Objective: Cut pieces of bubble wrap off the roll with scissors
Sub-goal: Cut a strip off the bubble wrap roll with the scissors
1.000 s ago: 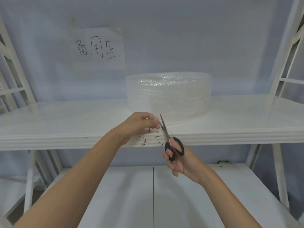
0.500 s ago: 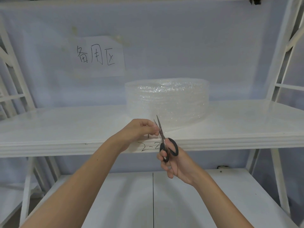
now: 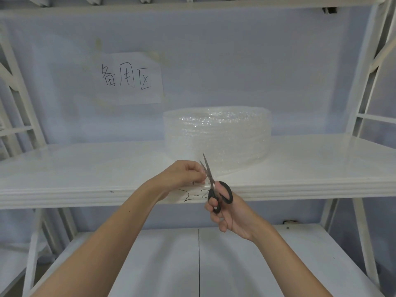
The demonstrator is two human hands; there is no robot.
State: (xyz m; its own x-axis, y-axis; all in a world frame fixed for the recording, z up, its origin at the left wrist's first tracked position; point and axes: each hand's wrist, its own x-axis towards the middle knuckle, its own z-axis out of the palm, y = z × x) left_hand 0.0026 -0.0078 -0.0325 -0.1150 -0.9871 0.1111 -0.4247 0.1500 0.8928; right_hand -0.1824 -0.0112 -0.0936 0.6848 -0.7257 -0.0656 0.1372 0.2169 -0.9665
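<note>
**Scissors at the loose end of the wrap**

The bubble wrap roll [image 3: 217, 136] stands on the shelf [image 3: 85, 168], its loose end trailing forward to the left hand [image 3: 184, 174], which pinches it. Just right, the right hand [image 3: 229, 213] grips the scissors [image 3: 214, 185], blades pointing away towards the roll. A paper sign [image 3: 128, 77] reads "备用区"; the shelf edge reads "2-2".

Soft, even light; sharp focus; wide-angle bending at edges.

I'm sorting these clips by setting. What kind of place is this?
Probably a storeroom or packing area: white shelving with a hand-marked edge, a handwritten paper sign on the wall, and a bubble wrap roll on the shelf.
</note>
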